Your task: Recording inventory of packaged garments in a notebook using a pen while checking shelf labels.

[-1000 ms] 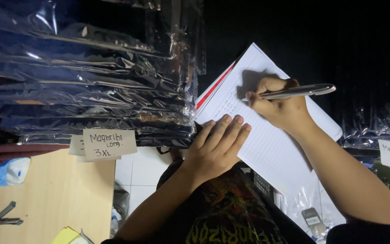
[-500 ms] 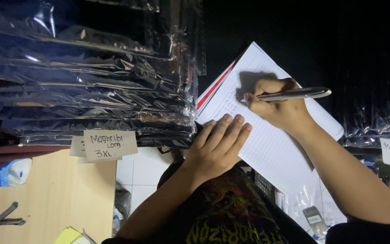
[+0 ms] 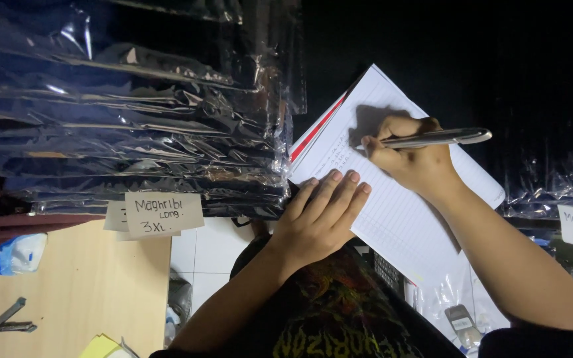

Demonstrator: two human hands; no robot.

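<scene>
While the one silver pen [image 3: 436, 138] lies pinched in the closed fingers [image 3: 381, 140] of the right hand [image 3: 409, 159], its tip meets the single lined notepad [image 3: 392, 199]. The left hand [image 3: 319, 215] presses flat, fingers spread, gripping nothing, on the pad's near corner. A stack of plastic-wrapped dark garments [image 3: 134, 126] crowds the pad's left edge; the wooden worktop [image 3: 81, 292] lies below.

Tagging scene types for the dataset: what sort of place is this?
Probably a clothing stockroom or packing area: a stack of plastic-bagged dark garments, handwritten paper size labels on the stacks, and a lined notebook being written in with a pen.
</scene>
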